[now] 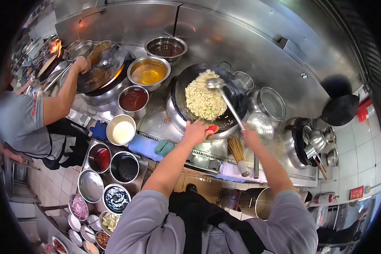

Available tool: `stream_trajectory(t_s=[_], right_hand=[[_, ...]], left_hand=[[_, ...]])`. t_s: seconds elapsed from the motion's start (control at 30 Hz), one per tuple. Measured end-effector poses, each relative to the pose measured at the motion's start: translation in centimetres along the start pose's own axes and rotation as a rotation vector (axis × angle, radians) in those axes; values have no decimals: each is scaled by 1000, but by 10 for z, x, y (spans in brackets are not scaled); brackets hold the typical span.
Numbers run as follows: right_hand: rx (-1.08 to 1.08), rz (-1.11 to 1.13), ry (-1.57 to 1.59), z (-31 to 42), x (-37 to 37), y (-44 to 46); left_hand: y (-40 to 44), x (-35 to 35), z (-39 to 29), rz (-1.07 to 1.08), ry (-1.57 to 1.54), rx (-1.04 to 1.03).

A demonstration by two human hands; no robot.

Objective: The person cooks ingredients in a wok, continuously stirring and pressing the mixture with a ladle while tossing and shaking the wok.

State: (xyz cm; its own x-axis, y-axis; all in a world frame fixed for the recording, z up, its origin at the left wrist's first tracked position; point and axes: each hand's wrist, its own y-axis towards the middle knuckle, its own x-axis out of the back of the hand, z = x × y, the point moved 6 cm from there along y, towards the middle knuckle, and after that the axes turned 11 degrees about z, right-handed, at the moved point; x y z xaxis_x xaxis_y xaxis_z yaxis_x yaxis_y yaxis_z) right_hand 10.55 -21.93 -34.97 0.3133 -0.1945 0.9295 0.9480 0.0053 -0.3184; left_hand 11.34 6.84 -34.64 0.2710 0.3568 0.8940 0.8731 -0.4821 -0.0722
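Observation:
A large dark wok (180, 93) sits on the burner in front of me, holding a heap of fried rice (204, 100). At its near rim, my left hand (196, 132) is closed around the edge with a folded red cloth (212, 130). My right hand (250, 137) is wrapped around the long handle of a metal ladle (229, 103). The ladle's bowl rests on the upper right part of the rice. Just beside my right hand lies a perforated strainer (260, 126), and a bamboo wok brush (237, 153) lies below it.
Left of the wok stand steel bowls of yellow oil (149, 74), dark red sauce (133, 99) and white liquid (121, 130). A co-worker's hand (81, 64) works at another wok (99, 76) near flame. Several ingredient containers (91, 186) fill the lower left. More woks (293, 142) stand right.

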Motion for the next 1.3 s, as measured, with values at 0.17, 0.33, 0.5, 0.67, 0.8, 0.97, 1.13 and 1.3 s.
stream_trajectory(t_s=[0.17,0.33,0.5,0.67,0.8,0.97,1.13,1.3], right_hand=[[60,37,97,42,-29,-89],[87,19,-92,5,41,-100],[-41,-29,282,82,-11,-17],[248,-231,389,60,-55,-98],[73,116,340,82,23,-217],[-20,293,203,82,168,-359],[76,294,-14,92,154,-306],[75,-3,86,116,80,-172]], left_hand=[[2,-1,3,-32,-20,-1],[10,-4,15,47,-1,-92],[27,-4,18,291,65,-174],[2,4,0,-124,28,-239],[28,-25,16,-71,7,-206],[-55,47,-69,10,-25,-287],[-66,92,-95,-247,-5,-487],[-47,-33,-47,-219,33,-289]])
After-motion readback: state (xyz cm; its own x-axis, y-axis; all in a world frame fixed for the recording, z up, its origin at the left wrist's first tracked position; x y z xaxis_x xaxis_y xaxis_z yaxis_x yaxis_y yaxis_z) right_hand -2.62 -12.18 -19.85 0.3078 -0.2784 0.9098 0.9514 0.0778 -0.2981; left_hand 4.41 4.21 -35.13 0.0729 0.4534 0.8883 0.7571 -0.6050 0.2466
